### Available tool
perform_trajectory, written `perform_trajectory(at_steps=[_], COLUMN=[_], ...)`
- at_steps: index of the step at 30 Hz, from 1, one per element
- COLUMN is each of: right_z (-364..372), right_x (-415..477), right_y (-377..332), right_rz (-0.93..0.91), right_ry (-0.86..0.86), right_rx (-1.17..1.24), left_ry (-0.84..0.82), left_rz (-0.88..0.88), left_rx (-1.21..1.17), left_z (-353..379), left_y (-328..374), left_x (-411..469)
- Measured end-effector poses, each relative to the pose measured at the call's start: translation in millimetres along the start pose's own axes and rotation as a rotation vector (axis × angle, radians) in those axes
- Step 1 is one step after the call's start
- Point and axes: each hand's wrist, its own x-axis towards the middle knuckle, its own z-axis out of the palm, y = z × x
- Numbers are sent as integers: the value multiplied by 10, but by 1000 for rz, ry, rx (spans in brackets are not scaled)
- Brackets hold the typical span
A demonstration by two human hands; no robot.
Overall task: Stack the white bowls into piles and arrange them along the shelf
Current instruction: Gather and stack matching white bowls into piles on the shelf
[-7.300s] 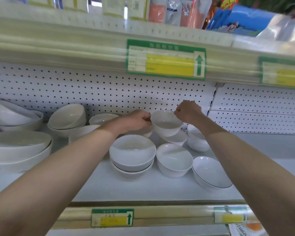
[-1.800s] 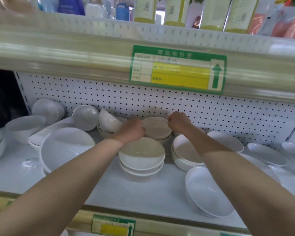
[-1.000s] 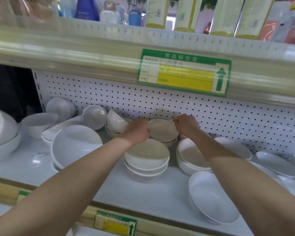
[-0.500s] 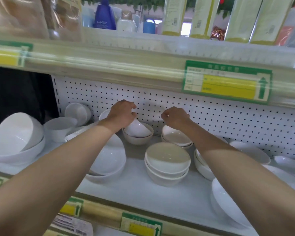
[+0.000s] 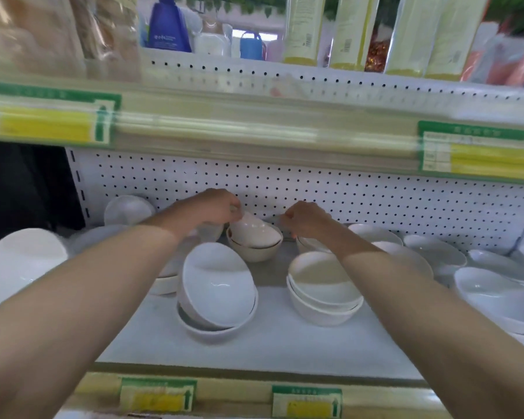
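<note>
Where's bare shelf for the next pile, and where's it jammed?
Free: the shelf's front strip before the tilted stack and the neat stack, plus the gap between them. Jammed: the right-end bowls and the back row, where the left hand holds a small bowl.

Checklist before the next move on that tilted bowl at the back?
1. Grip: left hand pinches the upper rim of the tilted bowl: ok.
2. Seating: tilted bowl leans inside the dark-rimmed bowl, not nested: not ok.
3. Spare hand: right hand has fingers curled above the back stack; whether it holds anything: cannot tell.
4. Neighbour: front-left pile, top bowl tilted: not ok.
5. Neighbour: front-right pile, nested level: ok.
</note>
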Motion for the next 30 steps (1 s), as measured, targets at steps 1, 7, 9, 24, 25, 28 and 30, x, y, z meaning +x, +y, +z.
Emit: perform_trajectory(at_steps=[1,7,9,24,25,28,30], right_z=[0,15,34,177,169,134,111], right_x=[-2,73,140,522,533,552,549], right_y=[5,-2,1,-73,-54,1,9], right_rz=[2,76,74,-217,-245,-282,-301], right_ry=[4,29,20,-168,-175,-199,-220], right_rx=[-8,-48,-67,-287,-287,-239,-191], left_ry=[4,63,69,-42,-34,-24,-38], left_rz=[15,-37,-114,-386,-390,-399,-399], left_rx=[-2,-166,-237,-755,-767,-783,-752], left_z=[13,118,121,178,185,176,175], left_y=[-21,-82,-79,-82,-82,-84,-84], left_x=[-9,89,135,280,292,302,295])
